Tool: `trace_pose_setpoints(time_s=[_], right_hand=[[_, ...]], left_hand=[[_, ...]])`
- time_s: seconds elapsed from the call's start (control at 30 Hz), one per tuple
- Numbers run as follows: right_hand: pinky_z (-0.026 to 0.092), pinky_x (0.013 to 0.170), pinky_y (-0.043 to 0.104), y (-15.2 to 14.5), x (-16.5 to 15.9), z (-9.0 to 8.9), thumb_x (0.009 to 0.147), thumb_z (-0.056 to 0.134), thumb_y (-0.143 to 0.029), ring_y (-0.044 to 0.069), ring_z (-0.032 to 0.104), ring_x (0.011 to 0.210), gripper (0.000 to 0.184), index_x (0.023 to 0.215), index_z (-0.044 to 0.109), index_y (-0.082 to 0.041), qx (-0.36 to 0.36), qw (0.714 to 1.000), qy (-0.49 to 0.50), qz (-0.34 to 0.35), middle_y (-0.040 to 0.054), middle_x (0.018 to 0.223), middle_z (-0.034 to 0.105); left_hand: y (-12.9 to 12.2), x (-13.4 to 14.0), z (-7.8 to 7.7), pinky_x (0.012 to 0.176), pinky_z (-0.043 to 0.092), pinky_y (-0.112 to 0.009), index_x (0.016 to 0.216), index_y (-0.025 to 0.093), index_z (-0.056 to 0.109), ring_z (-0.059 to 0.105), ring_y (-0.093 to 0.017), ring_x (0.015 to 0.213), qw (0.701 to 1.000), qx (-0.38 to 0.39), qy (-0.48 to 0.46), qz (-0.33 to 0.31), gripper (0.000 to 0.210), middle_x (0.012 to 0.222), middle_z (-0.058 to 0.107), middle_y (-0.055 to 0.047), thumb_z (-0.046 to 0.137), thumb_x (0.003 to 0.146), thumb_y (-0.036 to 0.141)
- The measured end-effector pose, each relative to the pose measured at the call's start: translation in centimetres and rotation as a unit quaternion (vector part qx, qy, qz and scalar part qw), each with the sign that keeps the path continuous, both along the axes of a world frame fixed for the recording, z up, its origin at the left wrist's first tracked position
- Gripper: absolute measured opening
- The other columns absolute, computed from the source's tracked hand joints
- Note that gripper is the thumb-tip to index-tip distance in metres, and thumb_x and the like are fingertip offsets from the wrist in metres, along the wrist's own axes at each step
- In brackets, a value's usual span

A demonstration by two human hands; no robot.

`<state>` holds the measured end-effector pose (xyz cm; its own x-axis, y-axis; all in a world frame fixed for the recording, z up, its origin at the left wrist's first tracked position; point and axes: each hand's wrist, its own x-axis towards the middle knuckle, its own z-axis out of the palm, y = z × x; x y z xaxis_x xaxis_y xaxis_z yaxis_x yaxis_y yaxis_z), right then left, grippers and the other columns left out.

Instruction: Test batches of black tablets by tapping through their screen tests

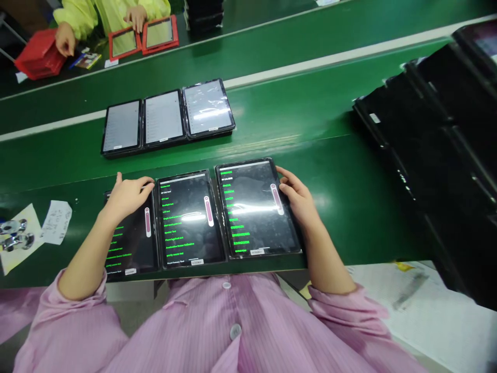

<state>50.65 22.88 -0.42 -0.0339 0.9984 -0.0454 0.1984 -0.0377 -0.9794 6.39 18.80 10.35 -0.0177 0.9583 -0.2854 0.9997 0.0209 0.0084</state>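
Three tablets lie side by side along the near table edge, with dark screens, green text lists and pink slider bars. My left hand (130,197) bends over the top of the left tablet (135,246), covering its upper part. Its fingers close on the top edge, one digit reaching the upper right corner; some fingers are hidden. The middle tablet (190,217) lies flat just right of that hand. My right hand (298,197) grips the right edge of the right tablet (254,212), thumb at the side and fingers around the upper corner.
Three tablets with pale screens (163,118) stand in a row beyond. Large stacks of black tablets (435,134) rise at the right. At left lie a paper note (57,221) and metal parts (17,233). Across the bench, a person in yellow sleeves (81,20) handles red-cased tablets (160,33).
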Motion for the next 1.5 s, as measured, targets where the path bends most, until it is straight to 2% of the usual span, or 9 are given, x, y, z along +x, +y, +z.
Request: trace_pose_setpoints(time_s=[0.1,0.3,0.47,0.57,0.63,0.8,1.2,1.37,1.5], right_hand=[[0.042,0.068,0.031,0.0,0.1,-0.1,0.081,0.058,-0.036,0.016,0.044,0.069,0.054,0.134,0.064,-0.027,0.004,1.0,-0.007,0.0,-0.0022,0.08,0.049],[0.044,0.07,0.032,0.0,0.2,-0.2,0.082,0.058,-0.04,0.017,0.045,0.069,0.058,0.138,0.062,-0.023,0.013,1.0,-0.023,0.008,-0.0008,0.082,0.051],[0.045,0.07,0.033,0.1,0.2,-0.4,0.084,0.057,-0.041,0.018,0.047,0.071,0.058,0.139,0.061,-0.022,0.019,0.999,-0.026,0.012,0.0003,0.082,0.053],[0.046,0.072,0.034,0.2,0.3,-0.5,0.084,0.056,-0.041,0.018,0.048,0.072,0.058,0.138,0.061,-0.022,0.021,0.999,-0.033,0.013,0.0006,0.084,0.054],[0.046,0.075,0.035,0.2,0.3,-0.5,0.084,0.056,-0.041,0.019,0.049,0.074,0.057,0.138,0.061,-0.023,0.026,0.999,-0.042,0.014,0.001,0.085,0.055],[0.047,0.082,0.037,0.0,0.4,-0.4,0.087,0.055,-0.043,0.02,0.051,0.08,0.057,0.14,0.06,-0.024,0.027,0.998,-0.052,0.016,0.0018,0.09,0.058],[0.048,0.077,0.035,0.3,0.1,-0.2,0.086,0.056,-0.045,0.018,0.051,0.074,0.059,0.139,0.06,-0.021,0.019,0.999,-0.041,0.016,0.0002,0.085,0.057],[0.052,0.077,0.034,-2.5,1.5,1.0,0.087,0.058,-0.052,0.019,0.057,0.079,0.061,0.141,0.058,-0.023,-0.02,0.999,-0.043,0.001,0.0021,0.092,0.064],[0.056,0.083,0.035,-6.8,3.9,2.0,0.085,0.061,-0.064,0.024,0.065,0.097,0.063,0.132,0.066,-0.023,-0.125,0.991,-0.037,0.028,0.0074,0.106,0.071]], left_hand=[[0.2,0.9,-0.6,0.122,0.014,-0.064,0.12,0.019,0.068,0.072,-0.031,0.08,0.998,0.031,0.046,0.002,0.049,0.07,0.073,-0.005,0.038,0.092,0.046],[0.5,0.5,-0.9,0.121,0.017,-0.065,0.11,0.02,0.07,0.071,-0.031,0.077,0.999,0.033,0.04,0.013,0.041,0.067,0.071,-0.005,0.045,0.086,0.043],[1.3,1.8,-0.4,0.116,0.014,-0.075,0.137,0.017,0.057,0.069,-0.036,0.11,1.0,-0.002,0.028,0.002,0.05,0.103,0.077,-0.014,0.034,0.094,0.031],[1.9,5.7,-0.7,0.115,0.019,-0.075,0.151,0.025,0.044,0.045,-0.036,0.142,0.995,0.004,-0.028,-0.094,0.053,0.152,0.05,-0.018,0.025,0.102,0.03],[2.2,8.7,-1.2,0.116,0.02,-0.072,0.154,0.03,0.041,0.033,-0.039,0.149,0.984,0.008,-0.043,-0.171,0.052,0.163,0.033,-0.017,0.031,0.104,0.041],[3.1,12.6,-2.0,0.117,0.011,-0.075,0.144,0.025,0.054,0.041,-0.043,0.143,0.972,0.032,-0.001,-0.231,0.052,0.155,0.045,-0.021,0.037,0.103,0.052],[4.4,12.6,-1.5,0.118,0.008,-0.073,0.132,0.02,0.062,0.045,-0.041,0.141,0.964,0.001,-0.048,-0.263,0.051,0.144,0.055,-0.024,0.032,0.104,0.05],[0.8,7.4,0.6,0.117,0.001,-0.077,0.16,0.03,0.028,0.02,-0.039,0.154,0.973,-0.013,-0.12,-0.195,0.06,0.164,0.029,-0.018,0.024,0.103,0.05],[-9.6,-4.0,-0.4,0.125,0.006,-0.066,0.16,0.048,0.007,0.019,-0.034,0.154,0.981,0.125,-0.118,0.094,0.066,0.167,0.021,0.004,0.018,0.098,0.064]])
